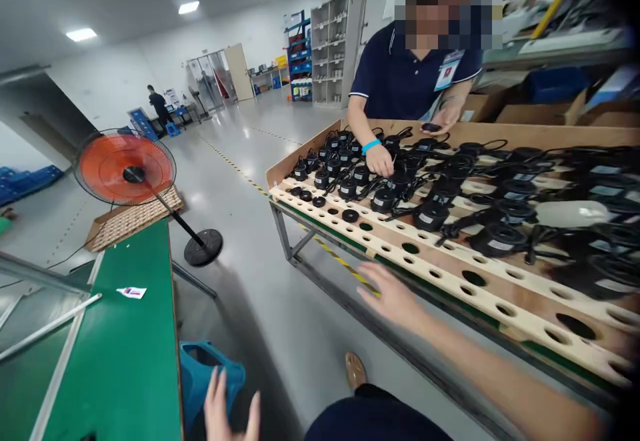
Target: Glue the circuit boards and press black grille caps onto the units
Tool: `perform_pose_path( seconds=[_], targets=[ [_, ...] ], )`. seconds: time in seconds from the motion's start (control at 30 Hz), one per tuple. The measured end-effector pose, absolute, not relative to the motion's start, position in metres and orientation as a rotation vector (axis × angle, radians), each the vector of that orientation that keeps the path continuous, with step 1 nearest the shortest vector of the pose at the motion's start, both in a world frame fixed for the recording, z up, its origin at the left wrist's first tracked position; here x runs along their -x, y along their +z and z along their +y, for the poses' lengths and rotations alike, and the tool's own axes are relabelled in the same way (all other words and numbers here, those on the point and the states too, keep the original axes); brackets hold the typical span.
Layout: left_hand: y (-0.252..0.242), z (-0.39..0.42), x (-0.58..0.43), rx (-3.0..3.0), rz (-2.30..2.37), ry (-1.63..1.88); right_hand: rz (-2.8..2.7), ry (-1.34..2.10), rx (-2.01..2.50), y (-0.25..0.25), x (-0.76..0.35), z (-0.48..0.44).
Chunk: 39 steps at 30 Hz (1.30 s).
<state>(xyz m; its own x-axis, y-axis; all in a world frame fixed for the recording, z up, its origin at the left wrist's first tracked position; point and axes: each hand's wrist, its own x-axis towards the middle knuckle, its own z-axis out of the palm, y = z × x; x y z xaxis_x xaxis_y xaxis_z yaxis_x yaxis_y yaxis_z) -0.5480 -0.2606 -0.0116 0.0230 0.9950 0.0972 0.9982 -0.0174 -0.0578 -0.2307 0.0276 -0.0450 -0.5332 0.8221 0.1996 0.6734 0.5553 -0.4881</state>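
My left hand [230, 408] is at the bottom, its fingers apart and nothing in it, beside a blue stool [213, 368] and the edge of a green table [127, 348]. My right hand [387, 294] reaches over the floor just in front of a wooden rack [385, 244] with round holes. Its fingers are spread and slightly blurred, and it holds nothing. Many black round devices [433, 214] with cables and white labels sit in rows on the rack. A few black rings [351, 216] lie near the rack's front edge.
Across the rack a person [415, 81] in a dark shirt handles the black devices. An orange fan [134, 173] stands at the left behind the green table. A metal frame carries the rack. Shelves [330, 48] and another person [159, 106] are farther back.
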Motion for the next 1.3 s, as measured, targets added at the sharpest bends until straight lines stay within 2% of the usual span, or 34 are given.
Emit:
perform_pose_path(
  seconds=[0.07,0.13,0.33,0.5,0.63,0.8,0.97,1.13,1.3],
  targets=[
    [-0.014,-0.175,0.512,1.754,-2.281,-0.714,-2.325,0.472,1.310,-0.048,0.221,0.100],
    [-0.013,-0.087,0.483,1.987,-2.296,-0.920,-2.322,0.465,1.339,-0.050,0.226,0.162],
    [-0.009,0.129,0.481,2.387,-2.447,-0.797,-2.478,0.515,1.289,-0.069,0.242,0.260],
    [-0.025,0.255,0.530,2.453,-2.444,-0.718,-2.449,0.513,1.329,-0.077,0.234,0.278],
    [-0.041,0.341,0.559,2.728,-2.315,-0.664,-2.281,0.436,1.488,-0.075,0.269,0.295],
    [-0.059,0.401,0.578,3.094,-2.187,-0.664,-2.199,0.418,1.607,-0.079,0.341,0.324],
    [-0.068,0.422,0.591,3.274,-2.245,-0.921,-2.079,0.424,1.771,-0.091,0.362,0.327],
    [-0.070,0.432,0.581,3.397,-2.501,-1.210,-1.893,0.404,1.838,-0.091,0.366,0.323],
    [-0.063,0.429,0.570,3.236,-3.020,-1.481,-1.634,0.386,1.737,-0.063,0.392,0.329]
  ],
)
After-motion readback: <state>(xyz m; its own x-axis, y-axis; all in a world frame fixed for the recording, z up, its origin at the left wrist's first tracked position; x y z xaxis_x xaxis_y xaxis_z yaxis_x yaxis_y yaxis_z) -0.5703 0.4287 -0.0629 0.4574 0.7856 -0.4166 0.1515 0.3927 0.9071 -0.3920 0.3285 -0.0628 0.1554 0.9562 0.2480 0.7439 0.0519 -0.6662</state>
